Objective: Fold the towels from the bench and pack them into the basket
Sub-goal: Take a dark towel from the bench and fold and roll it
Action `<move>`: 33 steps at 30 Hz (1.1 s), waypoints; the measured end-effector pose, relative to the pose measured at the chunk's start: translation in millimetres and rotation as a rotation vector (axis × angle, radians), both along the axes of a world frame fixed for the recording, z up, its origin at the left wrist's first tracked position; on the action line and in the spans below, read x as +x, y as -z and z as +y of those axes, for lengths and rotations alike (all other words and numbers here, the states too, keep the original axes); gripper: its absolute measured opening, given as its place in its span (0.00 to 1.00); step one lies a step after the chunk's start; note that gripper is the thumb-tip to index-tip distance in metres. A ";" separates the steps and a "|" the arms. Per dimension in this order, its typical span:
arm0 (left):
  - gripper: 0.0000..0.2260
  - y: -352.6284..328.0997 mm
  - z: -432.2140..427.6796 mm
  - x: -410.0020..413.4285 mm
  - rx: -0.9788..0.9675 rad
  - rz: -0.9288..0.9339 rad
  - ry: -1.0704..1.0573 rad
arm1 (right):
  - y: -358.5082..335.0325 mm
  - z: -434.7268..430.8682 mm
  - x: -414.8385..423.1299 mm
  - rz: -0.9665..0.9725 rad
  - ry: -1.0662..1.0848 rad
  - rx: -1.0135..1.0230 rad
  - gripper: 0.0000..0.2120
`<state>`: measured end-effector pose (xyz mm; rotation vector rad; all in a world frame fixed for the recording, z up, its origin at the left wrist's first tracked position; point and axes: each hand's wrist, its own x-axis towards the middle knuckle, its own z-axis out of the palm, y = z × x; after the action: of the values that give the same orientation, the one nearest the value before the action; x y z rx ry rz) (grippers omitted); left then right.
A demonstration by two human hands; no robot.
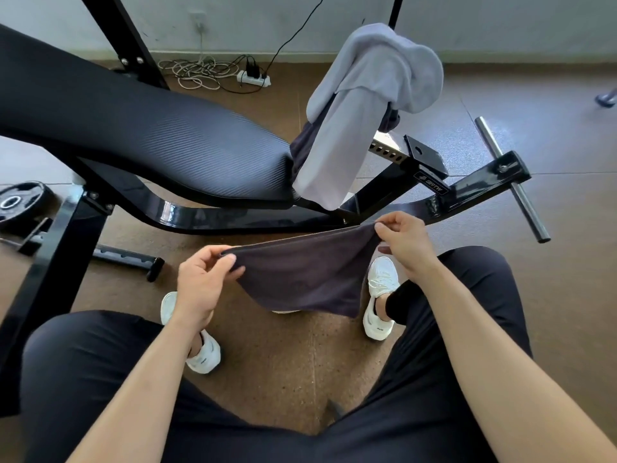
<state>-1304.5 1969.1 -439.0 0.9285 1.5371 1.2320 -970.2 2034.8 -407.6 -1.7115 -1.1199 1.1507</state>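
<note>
Left hand (200,282) and right hand (405,243) pinch towel (307,275) corners.

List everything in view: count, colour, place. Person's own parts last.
dark towel: 1, charcoal, hanging between both hands
light towel: 1, pale grey, draped over the bench's far end
dark cloth: 1, charcoal, under the light towel
bench pad: 1, black, left centre
bench frame: 1, black, under the pad
steel bar: 1, silver, right
weight plate: 1, black, floor far left
power strip: 1, white, floor by wall
cables: several, white and black, beside the strip
shoes: 2, white, on the floor
left hand: 1, fingers pinching the dark towel's left top corner
right hand: 1, fingers pinching its right top corner
</note>
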 end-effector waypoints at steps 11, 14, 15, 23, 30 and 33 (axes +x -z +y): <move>0.11 -4.3 -3.7 -19.4 0.139 0.520 0.079 | 9.5 -3.5 -15.1 0.129 -0.113 -0.003 0.07; 0.08 1.8 -2.8 -22.5 0.045 0.615 0.174 | 13.5 -2.9 -10.8 0.051 -0.130 -0.085 0.06; 0.09 2.4 -2.7 -22.3 0.044 0.615 0.189 | 12.2 -2.7 -10.1 0.059 -0.127 -0.066 0.06; 0.06 5.0 -0.8 -26.2 0.017 0.486 0.133 | 11.1 -1.1 -8.4 -0.057 -0.072 0.032 0.07; 0.01 7.8 0.2 -8.9 -0.022 0.363 0.002 | 17.6 -4.3 -18.8 -0.323 -0.045 0.072 0.07; 0.01 4.0 1.3 2.3 -0.035 0.272 0.006 | 15.1 -7.9 -31.4 -0.313 -0.069 0.123 0.06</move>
<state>-1302.2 1970.4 -443.0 1.1127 1.7597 1.1048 -1001.6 2026.9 -422.7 -1.8078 -1.4187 0.8519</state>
